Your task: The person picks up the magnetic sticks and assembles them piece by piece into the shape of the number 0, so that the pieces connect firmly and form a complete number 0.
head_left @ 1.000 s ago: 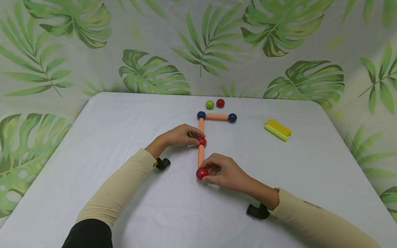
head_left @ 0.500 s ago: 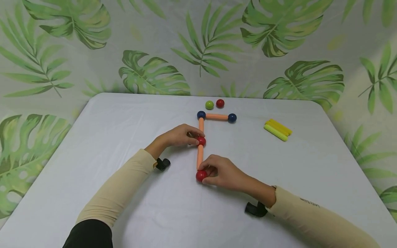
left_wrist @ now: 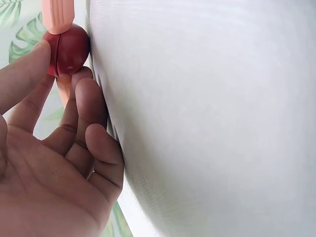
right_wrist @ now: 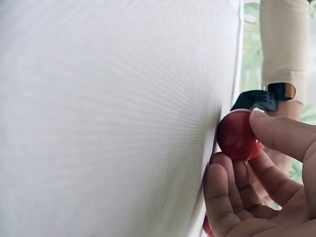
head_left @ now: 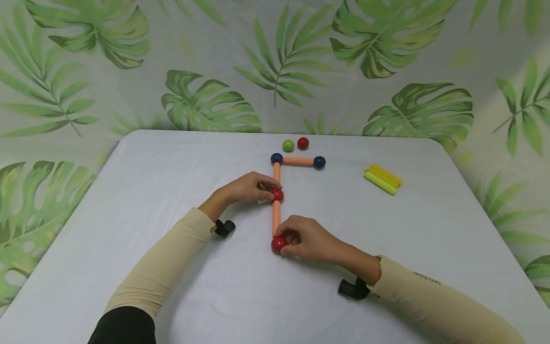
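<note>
In the head view, my left hand [head_left: 253, 187] pinches the middle red ball [head_left: 278, 195] between thumb and fingers. Salmon-orange ridged sticks run from this ball both away from me and toward me. At the near end of the nearer stick [head_left: 276, 219], my right hand [head_left: 311, 241] pinches a second red ball [head_left: 278, 245]. The farther stick [head_left: 277, 171] leads to a dark blue ball [head_left: 277, 158]; from there another orange stick [head_left: 298, 161] goes right to a second blue ball [head_left: 319, 162]. The left wrist view shows a groove around the middle ball [left_wrist: 71, 52].
Behind the joined pieces lie a loose green ball [head_left: 288, 145] and a loose red ball [head_left: 303, 143], close to the table's far edge. Several yellow sticks [head_left: 384, 177] lie together on the right. White cloth covers the table [head_left: 180, 296], and a leaf-print sheet [head_left: 215, 100] hangs behind.
The near red ball has shifted slightly toward me with my right hand, and the near stick's end with it. My left hand keeps its pinch on the middle ball. The head view has moved slightly.
</note>
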A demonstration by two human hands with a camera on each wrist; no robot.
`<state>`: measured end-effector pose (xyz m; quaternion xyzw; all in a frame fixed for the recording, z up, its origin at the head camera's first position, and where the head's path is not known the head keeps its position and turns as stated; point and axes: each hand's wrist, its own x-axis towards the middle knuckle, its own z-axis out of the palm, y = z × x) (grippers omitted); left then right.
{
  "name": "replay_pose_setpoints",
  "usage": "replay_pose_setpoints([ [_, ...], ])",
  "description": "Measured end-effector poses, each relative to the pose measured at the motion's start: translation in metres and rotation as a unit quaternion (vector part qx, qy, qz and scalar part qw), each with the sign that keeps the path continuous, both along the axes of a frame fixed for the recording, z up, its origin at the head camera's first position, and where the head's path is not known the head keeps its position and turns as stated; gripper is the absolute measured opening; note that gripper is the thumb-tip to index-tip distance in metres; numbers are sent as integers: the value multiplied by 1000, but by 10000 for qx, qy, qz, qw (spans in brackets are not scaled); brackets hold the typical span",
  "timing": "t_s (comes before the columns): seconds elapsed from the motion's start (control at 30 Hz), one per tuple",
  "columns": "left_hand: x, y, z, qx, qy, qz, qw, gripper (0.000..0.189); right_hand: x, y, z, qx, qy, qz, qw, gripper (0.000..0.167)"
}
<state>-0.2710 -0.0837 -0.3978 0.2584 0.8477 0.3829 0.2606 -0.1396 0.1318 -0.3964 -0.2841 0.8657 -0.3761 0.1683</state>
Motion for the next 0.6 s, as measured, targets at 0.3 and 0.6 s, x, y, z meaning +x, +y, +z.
replay_pose_setpoints([
  [0.3,0,-1,1,29,43,-15,10000,38,-1,0,-1,10,-66,-79,9999,31],
  [0.6,1,-1,0,56,-4,17,10000,38,-2,0,-3,-46,-157,-49,9999,31],
])
